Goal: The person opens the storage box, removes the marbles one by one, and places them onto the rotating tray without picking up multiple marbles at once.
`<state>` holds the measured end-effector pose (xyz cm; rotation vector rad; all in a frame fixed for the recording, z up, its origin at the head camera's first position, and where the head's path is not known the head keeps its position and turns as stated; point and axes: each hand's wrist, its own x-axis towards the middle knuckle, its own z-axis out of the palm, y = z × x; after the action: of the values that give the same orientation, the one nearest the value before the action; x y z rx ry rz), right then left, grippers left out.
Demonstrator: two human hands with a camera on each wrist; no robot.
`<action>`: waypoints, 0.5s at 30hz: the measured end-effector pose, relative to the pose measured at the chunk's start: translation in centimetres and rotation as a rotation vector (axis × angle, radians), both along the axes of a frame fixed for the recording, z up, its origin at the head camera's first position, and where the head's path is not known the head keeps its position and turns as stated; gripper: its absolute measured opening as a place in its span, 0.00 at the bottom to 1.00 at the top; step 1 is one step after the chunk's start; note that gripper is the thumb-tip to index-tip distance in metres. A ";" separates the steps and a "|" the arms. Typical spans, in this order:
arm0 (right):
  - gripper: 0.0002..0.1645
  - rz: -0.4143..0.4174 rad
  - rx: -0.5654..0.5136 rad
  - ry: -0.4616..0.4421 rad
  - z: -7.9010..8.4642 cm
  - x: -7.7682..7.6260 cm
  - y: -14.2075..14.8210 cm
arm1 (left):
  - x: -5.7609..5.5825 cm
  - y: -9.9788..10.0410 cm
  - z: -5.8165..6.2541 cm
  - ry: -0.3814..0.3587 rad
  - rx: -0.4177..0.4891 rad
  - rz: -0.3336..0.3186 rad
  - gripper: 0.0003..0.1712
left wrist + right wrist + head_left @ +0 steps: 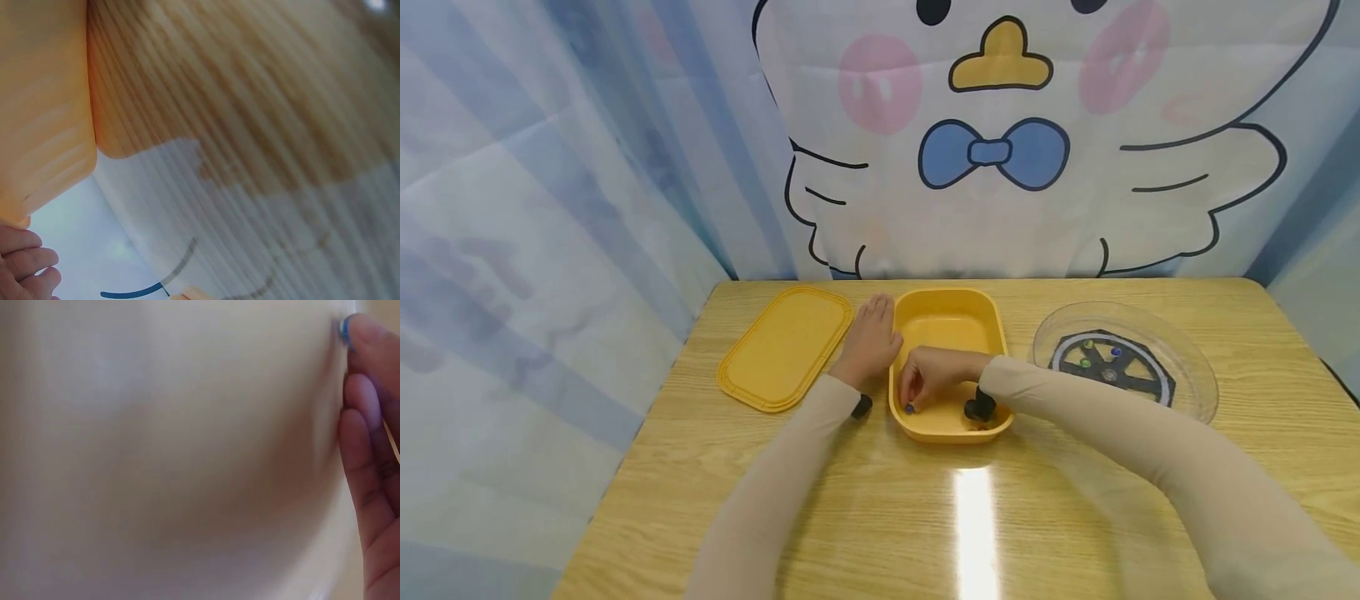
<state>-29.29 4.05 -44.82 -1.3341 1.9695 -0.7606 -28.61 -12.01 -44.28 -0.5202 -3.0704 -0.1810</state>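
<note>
My right hand (936, 372) reaches down into the yellow box (951, 305). Its thumb and fingertips pinch a small blue marble (910, 408) low at the box's near left side. In the right wrist view the marble (344, 329) peeks out by the thumb, and most of it is hidden. My left hand (871, 343) lies along the box's left edge, fingers straight and pointing away from me, thumb by the rim. Only its fingers (30, 262) show at the corner of the left wrist view, beside the box's outer wall.
A flat yellow lid (786, 348) lies on the wooden table (880, 517) to the left. On the right stands a clear round dish (1187, 358) over a black wheel-like pattern, with a blue marble (1116, 352) and two greenish ones (1086, 363). A patterned curtain (985, 225) hangs behind.
</note>
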 end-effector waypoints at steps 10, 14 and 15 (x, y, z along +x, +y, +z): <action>0.07 0.047 -0.039 0.076 -0.1 0.7 -0.1 | 0.1 0.0 0.1 -0.011 0.017 0.009 0.35; 0.07 0.055 -0.045 0.112 -0.3 0.9 -0.2 | 0.1 0.1 0.1 -0.013 0.015 0.013 0.35; 0.06 0.056 -0.045 0.118 -0.3 0.9 -0.2 | 0.1 0.1 0.1 -0.011 0.014 0.013 0.35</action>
<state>-28.36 3.84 -45.16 -1.4848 2.0074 -0.7183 -28.50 -11.93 -44.18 -0.4998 -3.0804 -0.2065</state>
